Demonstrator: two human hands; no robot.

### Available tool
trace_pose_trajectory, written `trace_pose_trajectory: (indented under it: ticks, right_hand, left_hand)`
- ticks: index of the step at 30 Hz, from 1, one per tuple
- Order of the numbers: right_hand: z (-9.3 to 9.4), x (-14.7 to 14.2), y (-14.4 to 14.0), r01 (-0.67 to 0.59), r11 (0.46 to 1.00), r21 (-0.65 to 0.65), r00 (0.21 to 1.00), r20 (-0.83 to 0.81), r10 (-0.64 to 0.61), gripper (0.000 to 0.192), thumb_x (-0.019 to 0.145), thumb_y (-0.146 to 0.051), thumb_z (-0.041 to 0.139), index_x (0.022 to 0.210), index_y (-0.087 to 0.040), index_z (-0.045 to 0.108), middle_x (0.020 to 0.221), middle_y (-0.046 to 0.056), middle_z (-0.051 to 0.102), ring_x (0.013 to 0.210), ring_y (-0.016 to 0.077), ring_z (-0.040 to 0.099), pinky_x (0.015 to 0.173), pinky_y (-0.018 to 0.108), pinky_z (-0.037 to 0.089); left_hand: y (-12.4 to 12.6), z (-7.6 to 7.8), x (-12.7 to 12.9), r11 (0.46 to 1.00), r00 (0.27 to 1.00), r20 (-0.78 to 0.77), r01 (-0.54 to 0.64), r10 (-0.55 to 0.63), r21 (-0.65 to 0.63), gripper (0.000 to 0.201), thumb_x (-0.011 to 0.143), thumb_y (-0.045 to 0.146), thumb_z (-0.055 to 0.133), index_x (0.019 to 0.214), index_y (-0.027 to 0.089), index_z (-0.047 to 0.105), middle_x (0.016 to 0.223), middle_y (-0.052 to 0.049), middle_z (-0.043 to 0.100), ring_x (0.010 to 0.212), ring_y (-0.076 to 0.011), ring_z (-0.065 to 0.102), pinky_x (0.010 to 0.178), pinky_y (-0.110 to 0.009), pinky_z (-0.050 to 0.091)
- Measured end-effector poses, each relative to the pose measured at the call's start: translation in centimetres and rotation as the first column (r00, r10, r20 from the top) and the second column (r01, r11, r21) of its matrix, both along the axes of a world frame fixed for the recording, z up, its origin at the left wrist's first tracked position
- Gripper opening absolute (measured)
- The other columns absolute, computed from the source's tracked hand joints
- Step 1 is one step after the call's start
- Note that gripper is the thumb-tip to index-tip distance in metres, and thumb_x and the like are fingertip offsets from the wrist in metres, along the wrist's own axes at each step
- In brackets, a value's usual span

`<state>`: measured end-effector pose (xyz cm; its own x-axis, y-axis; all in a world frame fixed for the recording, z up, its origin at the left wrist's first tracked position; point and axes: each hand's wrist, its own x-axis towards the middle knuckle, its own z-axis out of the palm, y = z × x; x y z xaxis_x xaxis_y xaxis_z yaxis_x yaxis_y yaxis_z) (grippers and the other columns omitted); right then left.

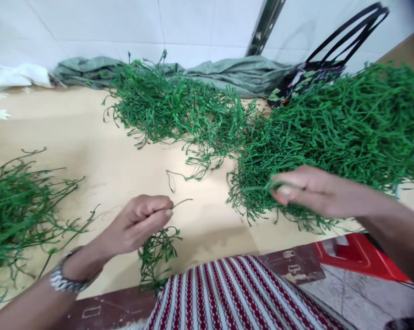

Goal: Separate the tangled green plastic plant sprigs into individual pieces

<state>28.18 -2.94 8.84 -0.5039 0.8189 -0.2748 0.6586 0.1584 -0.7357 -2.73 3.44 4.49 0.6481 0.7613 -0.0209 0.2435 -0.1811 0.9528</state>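
My left hand [141, 224] is closed above the table, with a thin green stem [183, 200] poking out past the thumb. Below it a small cluster of green stems [157, 256] reaches the table's front edge; whether the hand also grips these is unclear. My right hand [313, 190], slightly blurred, pinches a short green piece of stem [274, 184] between thumb and fingers. It hovers over the near edge of a large heap of thin green artificial-looking stems [330, 133], many with small knobbed tips.
A second heap of stems [179, 103] lies along the back, and another bunch [18, 211] at the left. Behind are grey-green cloth [237, 73] and a dark patterned bag [301, 82]. A red plastic stool [358, 256] stands below the table [104, 178] at right.
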Motion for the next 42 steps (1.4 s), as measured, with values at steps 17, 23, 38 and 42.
trace_pose_trajectory:
  ticks: [17,23,38,42]
  right_hand:
    - [-4.0,-5.9,0.5,-0.057,0.981,0.188,0.978,0.208,0.017,0.025,0.091,-0.030,0.032,0.070,-0.019,0.037,0.053,-0.006,0.030,0.047,0.0089,0.030,0.048,0.024,0.020]
    - [-4.9,-7.1,0.3,-0.036,0.959,0.282,0.968,0.248,-0.036,0.022,0.091,-0.028,0.031,0.077,-0.018,0.043,0.061,-0.001,0.046,0.053,0.0115,0.040,0.051,0.025,0.025]
    - [-5.8,-7.6,0.3,0.115,0.983,0.145,0.987,-0.131,-0.096,0.038,0.091,-0.039,0.029,0.068,-0.015,0.047,0.058,-0.001,0.048,0.054,0.0095,0.044,0.053,0.022,0.033]
    - [-6.1,-7.5,0.1,0.136,0.990,0.039,0.973,-0.196,-0.126,0.038,0.091,-0.036,0.030,0.068,-0.014,0.050,0.059,-0.001,0.050,0.054,0.0082,0.046,0.053,0.020,0.033]
  left_hand:
    - [-1.3,-1.1,6.1,0.977,0.999,-0.004,-0.039,0.041,0.211,0.016,0.084,0.022,0.042,0.072,0.015,0.050,0.064,0.000,0.046,0.055,-0.0099,0.037,0.051,-0.022,0.031]
    - [-1.4,-2.1,6.2,0.990,0.989,-0.049,0.141,-0.141,-0.006,0.020,0.083,0.021,0.041,0.071,0.014,0.054,0.054,0.003,0.042,0.049,-0.0086,0.035,0.047,-0.021,0.028]
    - [-1.8,-2.1,6.3,0.990,0.994,0.106,0.039,-0.024,-0.136,0.020,0.082,0.023,0.047,0.065,0.012,0.052,0.053,0.004,0.041,0.050,-0.0062,0.033,0.047,-0.018,0.028]
    - [-1.8,-2.3,5.7,0.992,0.996,0.070,0.055,-0.047,-0.114,0.021,0.081,0.021,0.049,0.064,0.010,0.055,0.052,0.004,0.039,0.050,-0.0063,0.033,0.047,-0.019,0.028]
